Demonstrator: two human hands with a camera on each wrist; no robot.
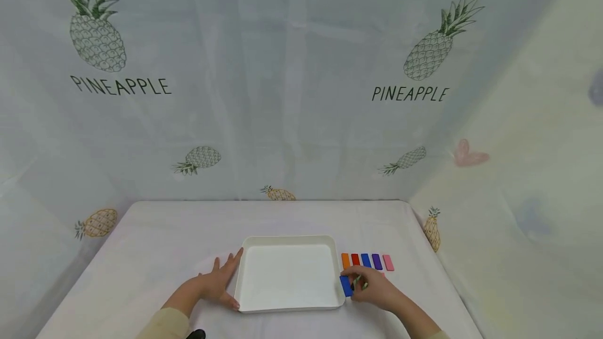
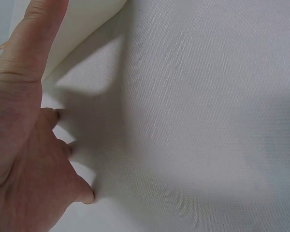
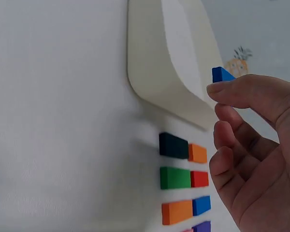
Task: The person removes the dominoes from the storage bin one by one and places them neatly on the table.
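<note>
A shallow white tray (image 1: 241, 271) lies on the white-covered table. Spread along its left side is my left hand (image 1: 218, 282), with thumb and fingertips at the rim; the left wrist view shows the same hand (image 2: 29, 159) with its fingers extended. Between thumb and fingers my right hand (image 1: 374, 287) pinches a small blue block (image 1: 346, 286) at the tray's right edge. In the right wrist view, that blue block (image 3: 222, 74) is raised level with the tray wall, mostly hidden behind the thumb.
Right of the tray is a row of orange (image 1: 346, 261), red (image 1: 355, 259), blue (image 1: 366, 260), purple (image 1: 377, 261) and pink (image 1: 388, 262) blocks. A nearer row has dark (image 3: 173, 146), green (image 3: 175, 178) and orange (image 3: 177, 212) blocks. Pineapple-print cloth (image 1: 282, 119) hangs behind.
</note>
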